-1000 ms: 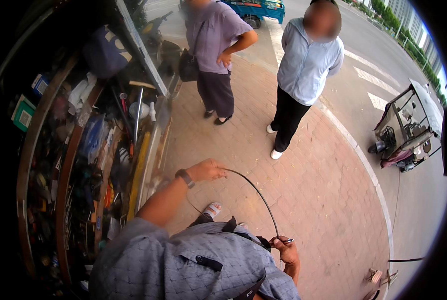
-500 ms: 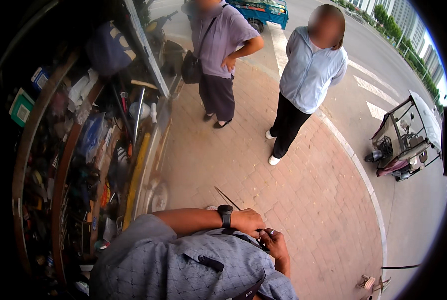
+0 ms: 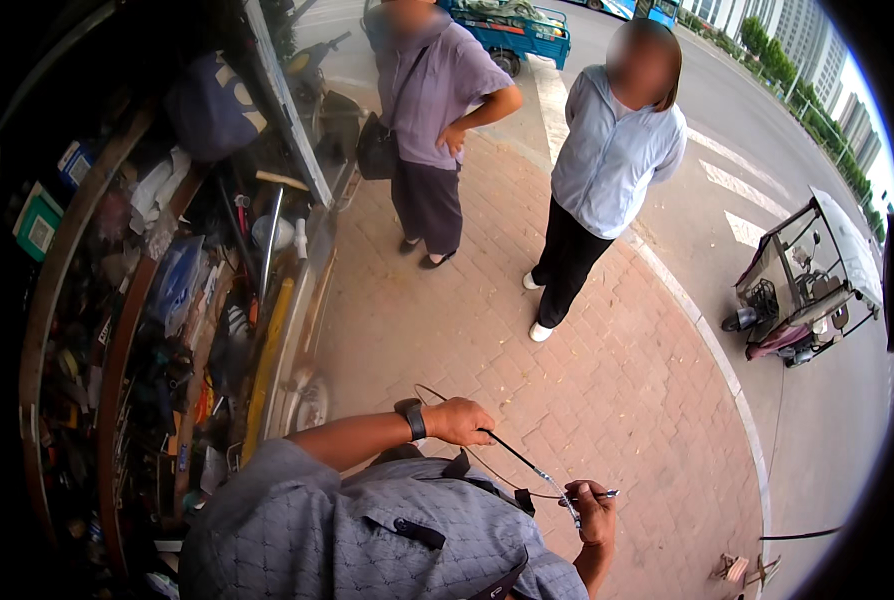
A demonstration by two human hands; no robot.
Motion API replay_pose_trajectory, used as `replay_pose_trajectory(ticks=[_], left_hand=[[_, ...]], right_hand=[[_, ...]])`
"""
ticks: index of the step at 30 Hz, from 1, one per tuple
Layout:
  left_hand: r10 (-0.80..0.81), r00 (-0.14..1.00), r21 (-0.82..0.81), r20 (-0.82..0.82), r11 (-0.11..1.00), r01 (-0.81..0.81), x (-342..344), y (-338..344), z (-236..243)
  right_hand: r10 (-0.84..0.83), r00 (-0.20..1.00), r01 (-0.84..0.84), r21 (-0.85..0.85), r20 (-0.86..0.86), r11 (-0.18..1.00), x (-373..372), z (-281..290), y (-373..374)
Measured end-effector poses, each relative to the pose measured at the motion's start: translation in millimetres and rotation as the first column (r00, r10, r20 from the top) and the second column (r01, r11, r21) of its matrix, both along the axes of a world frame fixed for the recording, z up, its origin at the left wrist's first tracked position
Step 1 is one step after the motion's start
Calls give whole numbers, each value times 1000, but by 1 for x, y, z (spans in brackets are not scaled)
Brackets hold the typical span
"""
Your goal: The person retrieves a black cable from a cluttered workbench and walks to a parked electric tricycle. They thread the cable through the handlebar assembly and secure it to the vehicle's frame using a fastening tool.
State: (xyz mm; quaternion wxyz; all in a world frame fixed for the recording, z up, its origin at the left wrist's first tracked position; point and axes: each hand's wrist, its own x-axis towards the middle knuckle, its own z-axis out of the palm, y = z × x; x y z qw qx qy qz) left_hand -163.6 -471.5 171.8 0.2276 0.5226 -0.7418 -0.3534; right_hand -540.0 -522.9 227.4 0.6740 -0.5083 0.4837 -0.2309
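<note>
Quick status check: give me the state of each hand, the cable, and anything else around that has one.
Left hand: closed around the cable, wrist bearing a dark watch.
Right hand: closed on the cable's end, near its metal tip.
Cable: stretched straight between the hands, with slack looping behind.
Shelves: packed with tools and boxes.
Covered tricycle: parked at the kerb.
Two bystanders: standing on the brick pavement.

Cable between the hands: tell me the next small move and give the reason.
Probably draw the left hand a little further away from the right hand, to take out slack. The thin cable runs straight between the two hands, yet a loose loop curls past the left hand over the brick pavement.
</note>
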Motion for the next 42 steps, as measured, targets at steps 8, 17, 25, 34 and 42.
replay_pose_trajectory(ticks=[8,17,25,34,42], left_hand=[[-155,986,-25,-61,988,154,-60,-12,34],[-182,962,-102,-202,981,164,-85,-18,53],[-40,968,66,-246,996,58,-79,-20,66],[-63,950,33,-306,996,77,-88,-30,76],[130,850,174,-511,984,-46,-82,-43,93]], right_hand=[[-340,938,340,10,64,940,47,21,-6],[-452,879,467,-79,150,881,44,33,-8],[-252,931,316,-236,264,919,25,49,-8],[-236,940,301,-275,244,913,57,74,-19],[-245,930,296,-164,275,941,78,77,-48]])
